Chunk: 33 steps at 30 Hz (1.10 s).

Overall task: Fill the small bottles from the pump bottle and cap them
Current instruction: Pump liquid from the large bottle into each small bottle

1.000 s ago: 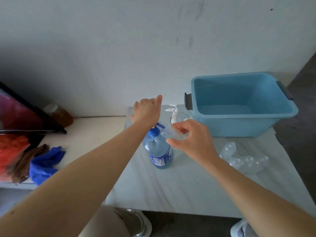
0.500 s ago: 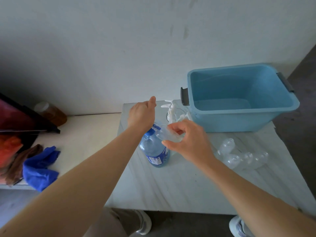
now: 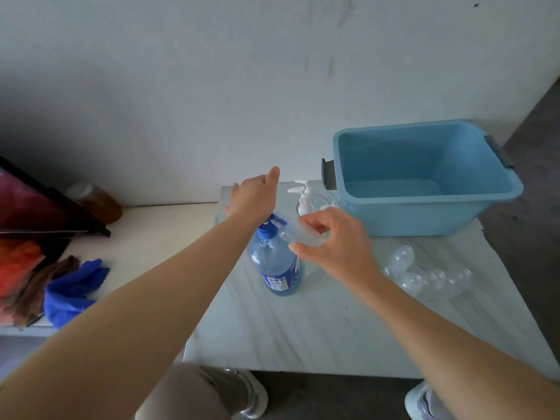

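On the pale, faintly streaked table [image 3: 303,328] before us stands the pump bottle [image 3: 277,265], blue and upright, its blue pump head under our left hand [image 3: 253,197], which lies flat on top with the fingers held out straight and together. Our right hand [image 3: 336,241] pinches a small clear bottle [image 3: 298,233] between thumb and fingertips, tipped on its side with its mouth at the pump's spout. Behind it a white pump top [image 3: 303,194] rises from a clear container we can hardly make out. To the right, lying on the table, is a cluster of empty small bottles [image 3: 424,275], and beyond them a light blue tub [image 3: 424,216] with grey handles sits at the far corner. A plain white wall [image 3: 242,86], lightly smudged, closes the room behind. Left of the table runs a lower cream shelf [image 3: 151,231] carrying an amber jar [image 3: 95,201], a blue cloth [image 3: 72,286] and a brown rag [image 3: 39,289]. Dark floor [image 3: 318,395] shows below the table's near edge.
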Motion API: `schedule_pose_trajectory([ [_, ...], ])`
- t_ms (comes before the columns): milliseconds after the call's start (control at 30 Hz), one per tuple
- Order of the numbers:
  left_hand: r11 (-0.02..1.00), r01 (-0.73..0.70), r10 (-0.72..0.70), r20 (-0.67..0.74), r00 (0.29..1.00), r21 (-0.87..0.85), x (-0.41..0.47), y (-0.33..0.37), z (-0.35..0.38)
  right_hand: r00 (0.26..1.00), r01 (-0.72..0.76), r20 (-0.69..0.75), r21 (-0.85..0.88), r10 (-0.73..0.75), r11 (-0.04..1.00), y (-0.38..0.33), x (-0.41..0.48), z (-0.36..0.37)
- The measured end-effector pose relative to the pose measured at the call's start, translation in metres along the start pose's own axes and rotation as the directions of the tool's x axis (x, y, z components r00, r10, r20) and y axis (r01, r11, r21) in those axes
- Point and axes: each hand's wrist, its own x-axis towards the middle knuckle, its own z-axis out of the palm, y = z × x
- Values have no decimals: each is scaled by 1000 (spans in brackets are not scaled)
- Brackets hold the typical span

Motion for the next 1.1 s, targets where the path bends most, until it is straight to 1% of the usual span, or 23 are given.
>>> schedule_pose_trajectory([
  [133,1000,-24,24,-5,1000,9,-1,1,0,1000,1,2,19,-1,1000,0,0,0],
  [233,998,-46,48,-61,997,32,0,1,3,1000,-12,-4,47,12,999,2,0,3],
  [333,998,-53,54,-82,995,17,1,0,8,999,-29,-13,62,30,998,6,0,6],
  [433,999,-47,48,-67,997,4,1,-6,12,999,-38,-3,41,38,998,11,0,10],
  [667,998,-27,28,-35,999,50,0,-14,17,999,-51,4,33,51,998,12,-4,13],
  [833,994,34,-34,0,999,106,1,-8,10,999,-43,6,24,43,999,6,-3,8],
  [900,996,33,-33,1,999,87,4,-3,6,1000,-28,-2,40,28,999,3,-2,5],
  [1000,998,26,-24,-42,999,49,8,0,1,1000,-8,-12,44,9,999,0,-2,2],
  [1100,1000,25,-25,-35,999,0,6,0,2,1000,-6,-21,44,7,999,0,-2,2],
])
